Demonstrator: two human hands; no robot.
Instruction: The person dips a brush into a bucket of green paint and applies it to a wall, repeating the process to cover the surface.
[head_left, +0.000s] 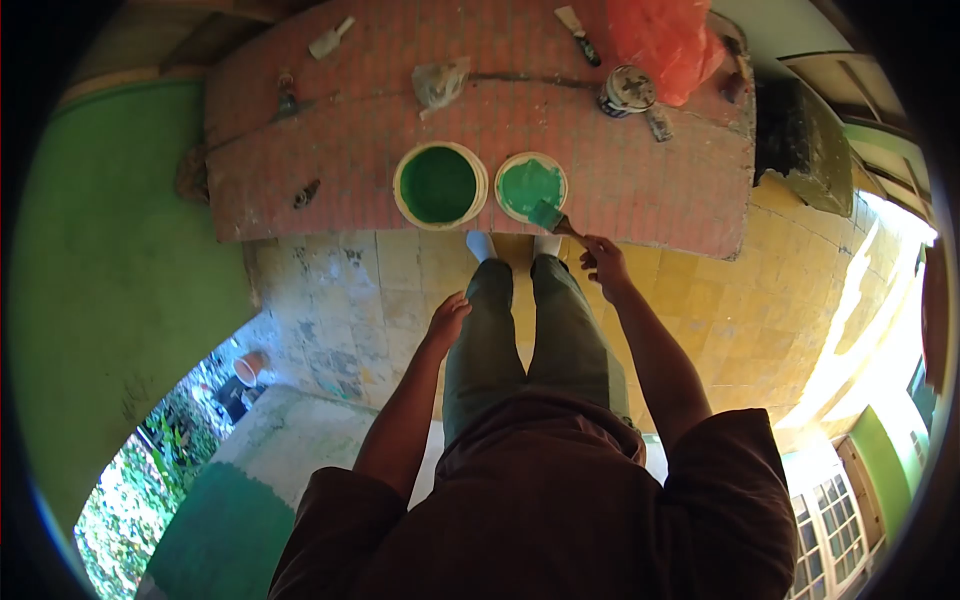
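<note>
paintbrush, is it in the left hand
No, the paintbrush is held by the right hand over the lid smeared with green paint, while the left hand rests empty against the thigh.

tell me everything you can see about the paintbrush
The paintbrush is a small flat brush with a short dark handle and a wide head whose bristles are coated in green paint. The right hand holds it by the handle end, fingers closed around it. It lies tilted, head pointing toward the lid, a round pale lid smeared with the same green paint. The bristles rest at the lid's near edge, over the red-tiled surface. Finer detail of the ferrule is too small to tell.
</note>
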